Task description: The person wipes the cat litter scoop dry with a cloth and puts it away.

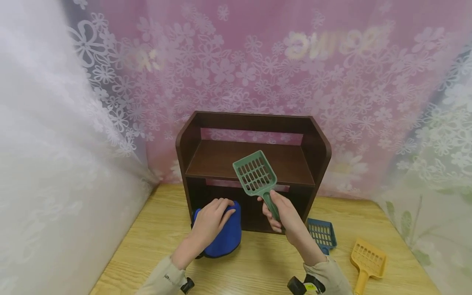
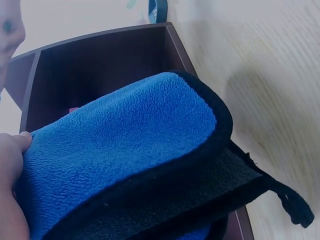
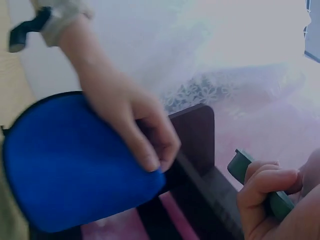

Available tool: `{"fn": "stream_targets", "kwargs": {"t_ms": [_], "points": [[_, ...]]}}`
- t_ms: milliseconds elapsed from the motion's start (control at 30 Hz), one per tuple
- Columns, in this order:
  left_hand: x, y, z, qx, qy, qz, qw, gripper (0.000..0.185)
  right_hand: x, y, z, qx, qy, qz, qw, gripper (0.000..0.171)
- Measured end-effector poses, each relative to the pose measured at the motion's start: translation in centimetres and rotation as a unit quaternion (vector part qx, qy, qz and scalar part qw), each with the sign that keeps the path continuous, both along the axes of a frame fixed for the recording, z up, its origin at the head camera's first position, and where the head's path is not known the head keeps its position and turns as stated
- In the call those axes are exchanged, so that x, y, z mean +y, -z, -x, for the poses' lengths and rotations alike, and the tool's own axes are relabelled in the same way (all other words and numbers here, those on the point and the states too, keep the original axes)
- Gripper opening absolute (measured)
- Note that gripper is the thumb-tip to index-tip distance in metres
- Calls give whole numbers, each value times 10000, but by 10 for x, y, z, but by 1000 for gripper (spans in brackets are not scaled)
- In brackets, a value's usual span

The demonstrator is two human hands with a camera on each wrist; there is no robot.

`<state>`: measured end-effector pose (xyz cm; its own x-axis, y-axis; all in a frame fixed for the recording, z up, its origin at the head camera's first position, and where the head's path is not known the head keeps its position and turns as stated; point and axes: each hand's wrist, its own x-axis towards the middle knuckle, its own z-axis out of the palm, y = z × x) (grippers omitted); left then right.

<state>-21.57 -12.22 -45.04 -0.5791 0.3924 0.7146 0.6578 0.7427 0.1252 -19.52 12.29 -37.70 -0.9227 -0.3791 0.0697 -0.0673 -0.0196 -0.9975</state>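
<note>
Your right hand [image 1: 282, 213] is curled round the handle of the green scoop [image 1: 255, 173], in front of the shelf [image 1: 317, 151]; it looks light and rigid, so keep hold at the handle. Your left hand [image 1: 211, 221] pinches the soft blue cloth [image 1: 228, 239] by its edge, beside the shelf's lower opening.

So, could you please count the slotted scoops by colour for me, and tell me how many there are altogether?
Green scoop: 1, gripped by its handle in the right hand.
Blue scoop: 1, on the wooden table, partly hidden behind the right forearm.
Yellow scoop: 1, on the table to the right of the blue scoop.
Total: 3 scoops.
</note>
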Motion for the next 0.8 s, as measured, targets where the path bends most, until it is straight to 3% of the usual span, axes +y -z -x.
{"fn": "stream_targets", "kwargs": {"t_ms": [333, 500, 800], "points": [[-10, 2, -5, 123, -91, 88, 9998, 17, -42, -38, 49, 181, -24, 490, 9986, 38], [-13, 2, -6, 373, -76, 332, 9987, 19, -61, -53, 74, 235, -101, 202, 9995, 47], [-18, 7, -10, 456, -108, 420, 9980, 19, -98, -58, 112, -304, -455, -152, 9984, 51]]}}
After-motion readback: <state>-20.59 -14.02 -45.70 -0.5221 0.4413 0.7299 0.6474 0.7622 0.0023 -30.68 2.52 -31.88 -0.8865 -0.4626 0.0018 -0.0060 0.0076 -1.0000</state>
